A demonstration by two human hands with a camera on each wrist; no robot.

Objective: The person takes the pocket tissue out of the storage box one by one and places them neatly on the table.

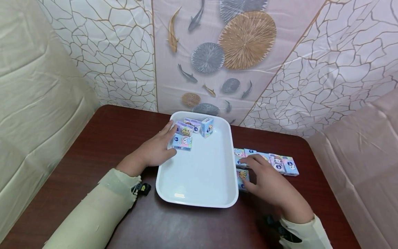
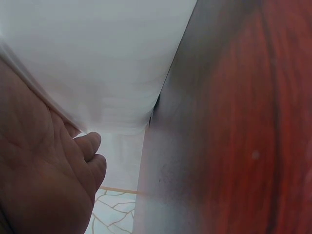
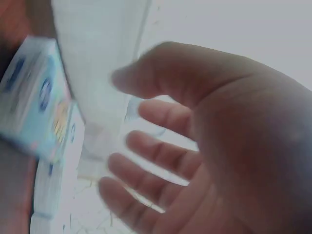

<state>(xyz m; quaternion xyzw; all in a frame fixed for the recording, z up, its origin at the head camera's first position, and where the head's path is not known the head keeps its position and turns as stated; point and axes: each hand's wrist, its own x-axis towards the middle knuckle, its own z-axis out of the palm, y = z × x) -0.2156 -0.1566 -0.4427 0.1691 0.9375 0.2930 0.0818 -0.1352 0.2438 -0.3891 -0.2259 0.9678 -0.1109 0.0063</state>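
Note:
A white tray (image 1: 202, 173) lies on the table with several small cartoon-printed packs, resembling pocket tissues, at its far left. Among them are a light-blue pack (image 1: 182, 142), a purple pack (image 1: 185, 130) and an upright blue pack (image 1: 207, 127). My left hand (image 1: 155, 148) rests along the tray's left rim, fingers extended beside these packs and thumb over the inside. Right of the tray, my right hand (image 1: 270, 181) hovers with loosely bent, spread fingers over more packs. Nothing shows in its grasp. The nearest pack (image 1: 243, 178) lies by its thumb; a pack (image 3: 36, 97) appears blurred in the right wrist view.
A row of packs runs to the right past my right hand, ending with a blue-and-white pack (image 1: 290, 166). The dark red-brown table (image 1: 124, 128) ends at a patterned cloth backdrop (image 1: 124, 55). Pale cloth hangs on both sides.

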